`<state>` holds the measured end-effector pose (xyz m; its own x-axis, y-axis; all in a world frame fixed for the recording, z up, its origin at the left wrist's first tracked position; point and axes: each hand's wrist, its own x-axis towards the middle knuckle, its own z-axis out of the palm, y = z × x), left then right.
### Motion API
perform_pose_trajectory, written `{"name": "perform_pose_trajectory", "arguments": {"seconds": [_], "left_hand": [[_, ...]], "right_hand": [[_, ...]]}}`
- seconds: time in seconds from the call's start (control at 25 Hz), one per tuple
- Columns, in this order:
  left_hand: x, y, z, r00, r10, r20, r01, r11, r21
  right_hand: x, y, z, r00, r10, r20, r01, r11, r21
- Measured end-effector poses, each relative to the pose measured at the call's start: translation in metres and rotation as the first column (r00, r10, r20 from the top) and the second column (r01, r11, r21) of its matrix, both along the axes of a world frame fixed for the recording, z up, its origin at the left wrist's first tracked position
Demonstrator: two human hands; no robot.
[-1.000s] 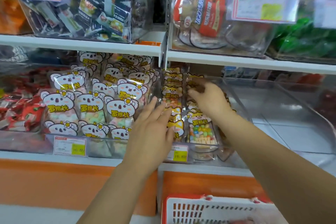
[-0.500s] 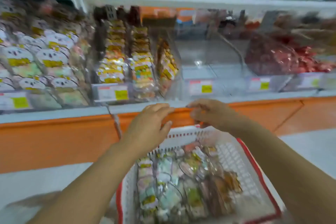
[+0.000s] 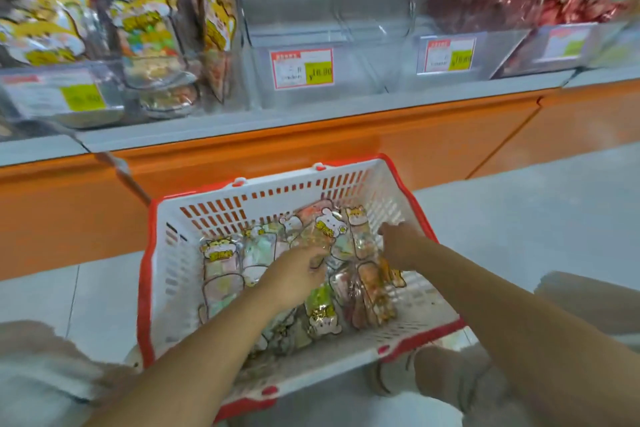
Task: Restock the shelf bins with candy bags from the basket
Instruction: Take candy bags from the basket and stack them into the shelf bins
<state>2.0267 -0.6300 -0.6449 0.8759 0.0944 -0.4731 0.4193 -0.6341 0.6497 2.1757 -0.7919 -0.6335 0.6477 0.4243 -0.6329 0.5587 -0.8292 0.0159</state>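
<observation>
Candy bags lie heaped in the basket on the floor before the shelf bins, mostly lengthwise from near rim to far rim, printed tops pointing both ways. Both hands have dropped from the bins into it, so another pick is starting. The left hand has its grip pinching a bag; the right hand is too blurred to tell.

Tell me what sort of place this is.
Most likely a shop's sweets aisle: clear shelf bins carry printed price tags on their fronts, and a red-and-white shopping basket on the floor holds candy bags.
</observation>
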Motion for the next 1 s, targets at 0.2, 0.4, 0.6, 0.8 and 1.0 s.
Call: {"name": "perform_pose_trajectory", "arguments": {"seconds": [0.2,0.4,0.6,0.8,1.0], "left_hand": [[-0.004,-0.012,-0.027,0.992,0.073,-0.107,-0.08,0.995,-0.063],[-0.007,-0.004,-0.04,0.979,0.161,-0.126,-0.173,0.98,-0.098],[-0.013,0.006,-0.053,0.951,0.244,-0.189,-0.273,0.95,-0.149],[-0.01,0.007,-0.056,0.892,0.342,-0.295,-0.424,0.859,-0.286],[-0.003,-0.002,-0.043,0.822,0.353,-0.446,-0.559,0.645,-0.52]], "right_hand": [[-0.023,0.016,-0.03,0.974,0.042,0.221,-0.034,0.999,-0.036],[-0.046,0.018,-0.089,0.967,-0.213,-0.143,0.189,0.968,-0.163],[-0.033,0.0,-0.099,0.929,-0.296,-0.221,0.285,0.955,-0.081],[-0.016,-0.018,-0.083,0.629,-0.497,-0.598,0.688,0.714,0.13],[-0.028,-0.014,-0.059,0.322,-0.223,-0.92,0.826,0.542,0.158]]}}
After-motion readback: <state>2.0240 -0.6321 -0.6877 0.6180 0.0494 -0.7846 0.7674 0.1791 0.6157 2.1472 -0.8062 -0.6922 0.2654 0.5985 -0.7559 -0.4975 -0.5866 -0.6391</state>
